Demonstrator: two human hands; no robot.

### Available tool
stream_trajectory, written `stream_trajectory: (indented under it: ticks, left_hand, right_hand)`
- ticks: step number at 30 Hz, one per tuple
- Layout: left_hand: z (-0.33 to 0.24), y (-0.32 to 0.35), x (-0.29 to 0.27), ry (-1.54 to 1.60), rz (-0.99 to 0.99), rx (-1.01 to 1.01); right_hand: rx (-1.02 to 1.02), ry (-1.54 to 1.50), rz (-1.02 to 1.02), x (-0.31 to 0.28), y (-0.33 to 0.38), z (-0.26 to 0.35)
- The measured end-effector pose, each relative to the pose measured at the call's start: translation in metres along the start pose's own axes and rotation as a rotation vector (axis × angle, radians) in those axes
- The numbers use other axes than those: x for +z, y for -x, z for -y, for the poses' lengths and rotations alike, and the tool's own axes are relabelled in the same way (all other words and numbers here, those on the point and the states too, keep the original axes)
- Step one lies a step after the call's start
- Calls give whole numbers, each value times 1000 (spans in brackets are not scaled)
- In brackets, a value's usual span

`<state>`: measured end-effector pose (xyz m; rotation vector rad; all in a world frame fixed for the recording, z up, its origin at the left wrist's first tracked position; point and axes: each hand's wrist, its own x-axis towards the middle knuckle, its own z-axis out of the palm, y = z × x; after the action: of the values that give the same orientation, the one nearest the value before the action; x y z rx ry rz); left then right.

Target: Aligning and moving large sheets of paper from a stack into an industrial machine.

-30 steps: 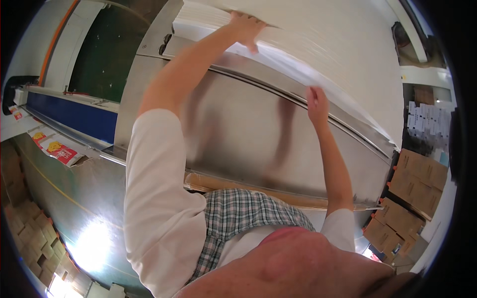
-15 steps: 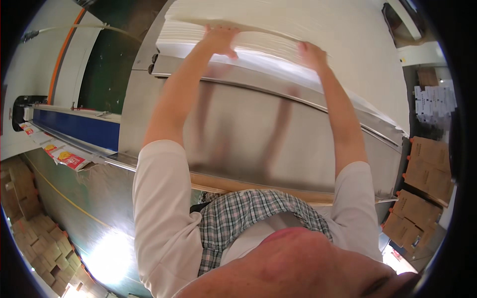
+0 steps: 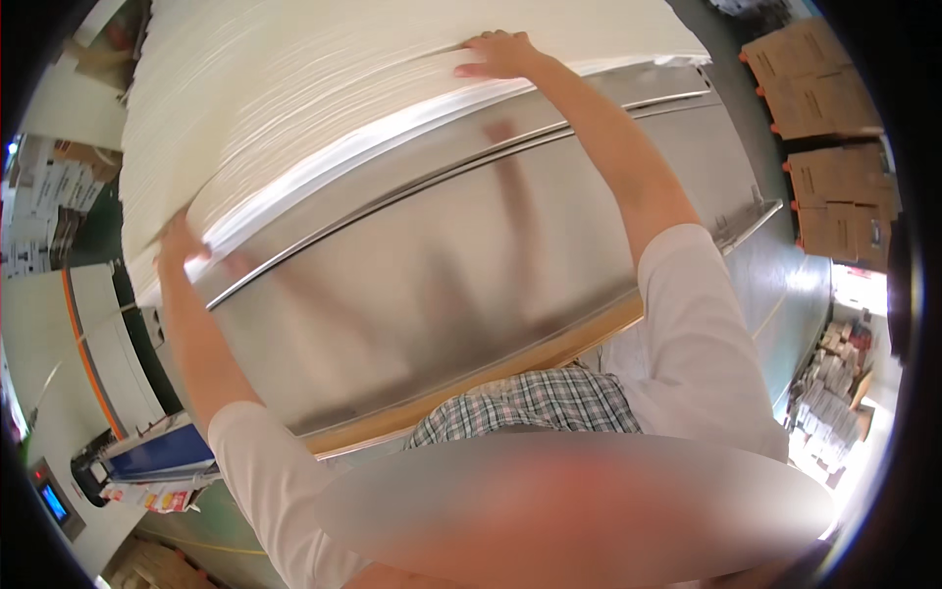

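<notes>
A thick stack of thin, cream-white sheets (image 3: 324, 93) fills the far side, its layered edge slanting from lower left to upper right. At the stack's left end, my left hand (image 3: 180, 245) grips the edge of the sheets. Its thumb points right, and its other fingers are partly hidden. My right hand (image 3: 502, 54) lies on the layered edge farther right, fingers stretched and thumb apart below them. A dark line like a gap runs through the layers between the two hands. In front of the stack, a shiny metal surface (image 3: 442, 245) reflects my arms.
A wooden edge strip (image 3: 481, 368) borders the metal surface close to my body. Brown cartons (image 3: 834, 187) are piled at the right. A blue panel (image 3: 162, 452) and a small screen (image 3: 54, 499) are at the lower left, near a white machine with an orange stripe.
The view has swung, so the stack now slants the other way. My hands are wider apart; the left is at the stack's left end, the right farther along its edge.
</notes>
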<state>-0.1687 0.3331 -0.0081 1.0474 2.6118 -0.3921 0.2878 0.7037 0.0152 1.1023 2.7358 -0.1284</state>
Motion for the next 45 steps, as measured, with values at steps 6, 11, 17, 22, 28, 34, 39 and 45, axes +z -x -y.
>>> stream_trajectory:
  ticks: [6,11,17,22,28,34,39,45]
  left_hand:
    - [20,8,3,-144,95,-178]
    - [67,18,14,-218,88,-200]
    - [83,25,26,-139,-79,-33]
    - [92,33,35,-6,-278,78]
    - [87,45,17,-62,-444,45]
    - [86,68,-9,-50,-698,167]
    - [59,129,-33,-25,-812,294]
    - [53,223,13,-55,-811,213]
  right_hand:
    - [-9,79,234,-23,24,-139]
    - [157,291,393,-42,37,-239]
    - [316,353,236,-4,53,-375]
    - [226,274,-163,31,70,-425]
    - [216,258,-424,33,82,-435]
    - [4,312,-655,11,116,-498]
    - [79,254,-503,6,192,-525]
    - [241,309,-541,58,301,-486]
